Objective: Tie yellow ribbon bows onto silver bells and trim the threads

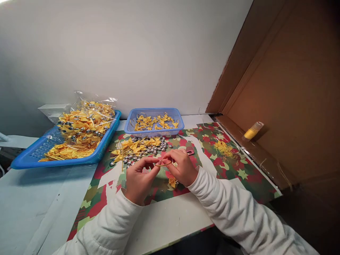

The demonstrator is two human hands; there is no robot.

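My left hand (140, 180) and my right hand (182, 166) meet above the patterned sheet, each pinching a thin yellow cord (164, 164) that curves between the fingertips. Below my right hand shows a yellow ribbon bow (172, 182) with something silver beside it; whether it hangs from the cord or lies on the sheet I cannot tell. Just beyond my fingers lie several yellow ribbon bows (138, 146) and a heap of round silver bells (162, 144). A small pink-red object (190, 151), partly hidden, lies behind my right hand.
A large blue basket (23, 161) at left holds yellow bows and a clear bag (85, 124) of bows with bells. A smaller blue basket (180, 128) with bows stands by the wall. Yellow cord scraps (225, 150) lie at right, near a yellow-filled tube (253, 131) on the cardboard ledge.
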